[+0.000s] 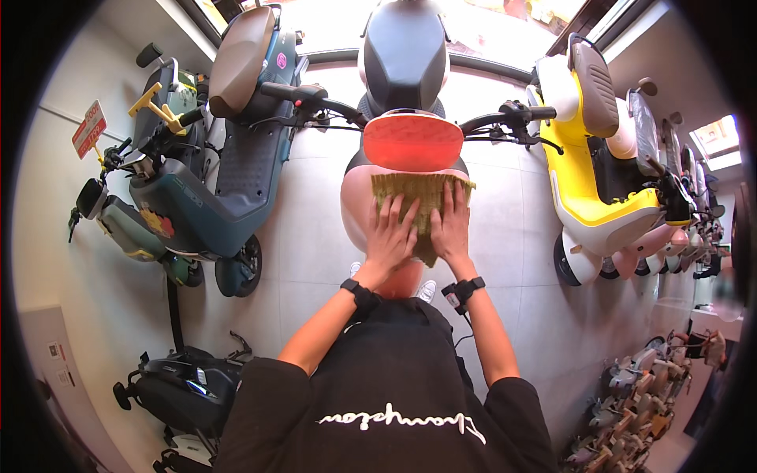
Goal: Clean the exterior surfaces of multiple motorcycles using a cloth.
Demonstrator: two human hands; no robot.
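Observation:
A pink electric scooter (356,210) stands right before me, its front turned toward me. Over its front panel lies an olive-green cloth (430,220), spread out below the red-tinted display panel (413,142). My left hand (391,233) holds the left part of the cloth against the panel, fingers slightly spread. On the cloth's right part, my right hand (452,227) presses with its fingers pointing away from me. A hanging corner of the cloth shows between my wrists. The panel surface beneath the cloth is hidden.
The scooter's left handlebar grip (279,91) and right grip (542,112) stick out sideways. A dark blue scooter (195,207) stands on the left, a yellow and white scooter (576,189) on the right. Behind me at left is a black scooter (183,387). Pale tiles (497,236) cover the floor.

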